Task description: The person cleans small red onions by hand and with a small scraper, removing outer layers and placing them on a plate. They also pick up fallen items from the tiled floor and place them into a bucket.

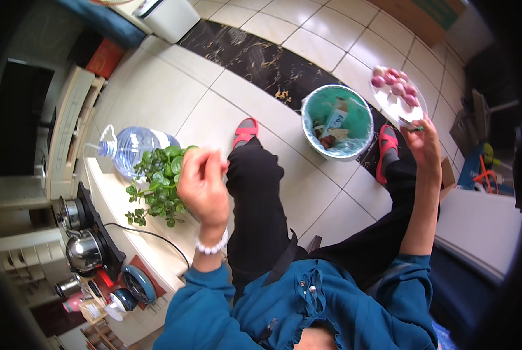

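Note:
My right hand (pixel 423 142) grips the near rim of a clear plate (pixel 390 101), held out to the right beyond the waste bin. Several peeled-looking pink shallots (pixel 398 89) lie on its far part. A small dark and green object (pixel 412 126) shows between the fingers and the plate; its kind is unclear. My left hand (pixel 205 186), a white bead bracelet at its wrist, is raised with the fingers curled together. It is blurred, and whether something small is pinched at the fingertips cannot be told. Behind it stands a leafy green plant (pixel 158 186).
A lined waste bin (pixel 337 151) holding scraps stands between my feet. Left are a large water bottle (pixel 140 146), a counter (pixel 149 258) with a steel kettle (pixel 83 253), a pot (pixel 71 212) and a trailing cable (pixel 149 229). A white surface (pixel 479 227) is at right.

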Demonstrator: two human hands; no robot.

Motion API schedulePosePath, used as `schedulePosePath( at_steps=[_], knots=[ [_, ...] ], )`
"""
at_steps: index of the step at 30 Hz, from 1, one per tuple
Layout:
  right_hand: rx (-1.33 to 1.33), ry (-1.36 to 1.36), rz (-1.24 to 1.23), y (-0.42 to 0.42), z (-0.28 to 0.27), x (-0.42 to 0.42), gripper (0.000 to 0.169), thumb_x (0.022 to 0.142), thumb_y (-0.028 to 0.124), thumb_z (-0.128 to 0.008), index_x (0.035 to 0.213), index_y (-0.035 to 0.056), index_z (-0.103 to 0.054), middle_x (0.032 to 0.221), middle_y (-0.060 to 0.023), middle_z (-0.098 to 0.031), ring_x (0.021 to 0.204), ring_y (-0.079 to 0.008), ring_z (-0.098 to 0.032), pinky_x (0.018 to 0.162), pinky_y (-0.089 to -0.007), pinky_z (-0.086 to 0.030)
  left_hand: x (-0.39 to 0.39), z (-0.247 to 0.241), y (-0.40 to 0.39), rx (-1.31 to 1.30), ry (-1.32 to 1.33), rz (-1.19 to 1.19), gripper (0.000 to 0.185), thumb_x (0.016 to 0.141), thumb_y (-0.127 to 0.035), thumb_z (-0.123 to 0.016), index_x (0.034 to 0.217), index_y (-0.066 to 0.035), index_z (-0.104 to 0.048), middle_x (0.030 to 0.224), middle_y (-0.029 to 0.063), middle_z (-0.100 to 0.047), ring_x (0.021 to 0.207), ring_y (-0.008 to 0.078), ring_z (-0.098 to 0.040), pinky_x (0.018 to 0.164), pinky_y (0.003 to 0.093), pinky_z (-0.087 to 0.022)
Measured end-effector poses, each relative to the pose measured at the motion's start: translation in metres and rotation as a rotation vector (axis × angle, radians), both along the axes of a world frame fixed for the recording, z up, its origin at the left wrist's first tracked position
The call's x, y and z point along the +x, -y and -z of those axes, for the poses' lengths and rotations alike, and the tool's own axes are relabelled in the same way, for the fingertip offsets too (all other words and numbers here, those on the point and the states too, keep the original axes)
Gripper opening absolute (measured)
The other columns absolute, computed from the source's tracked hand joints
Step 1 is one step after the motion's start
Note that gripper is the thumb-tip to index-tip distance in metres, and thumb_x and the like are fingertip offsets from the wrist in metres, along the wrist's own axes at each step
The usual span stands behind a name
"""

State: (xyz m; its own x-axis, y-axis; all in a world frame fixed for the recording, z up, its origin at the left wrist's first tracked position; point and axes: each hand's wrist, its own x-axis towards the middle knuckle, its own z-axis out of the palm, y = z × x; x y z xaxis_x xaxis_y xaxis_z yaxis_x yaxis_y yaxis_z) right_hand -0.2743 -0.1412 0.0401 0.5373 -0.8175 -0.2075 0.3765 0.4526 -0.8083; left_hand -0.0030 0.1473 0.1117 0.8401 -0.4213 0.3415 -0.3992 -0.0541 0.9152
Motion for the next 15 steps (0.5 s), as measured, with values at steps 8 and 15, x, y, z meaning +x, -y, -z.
schedulePosePath(
  at_steps=[8,15],
  knots=[
    [-0.072,0.035,0.163,0.009,-0.025,-0.011,0.043,0.076,0.002,-0.052,0.116,-0.0029,-0.037,0.105,-0.0162,-0.053,0.093,-0.0230,-0.058,0.078,-0.0352,-0.053,-0.033,0.040,0.183,0.300,0.509,0.503,0.018,0.077,-0.011,-0.061,0.069,0.004,-0.057,0.064,0.0174,-0.055,0.057,0.0305,-0.055,0.053,0.0354,-0.043],
    [-0.110,0.021,0.193,0.013,-0.030,-0.017,0.044,0.073,-0.001,-0.048,0.114,-0.0106,-0.033,0.105,-0.0228,-0.050,0.087,-0.0280,-0.060,0.071,-0.0362,-0.056,-0.056,0.091,0.229,0.641,0.592,0.671,0.009,0.073,-0.010,-0.061,0.070,-0.002,-0.059,0.071,0.0149,-0.057,0.069,0.0326,-0.057,0.060,0.0386,-0.045]
  ],
)
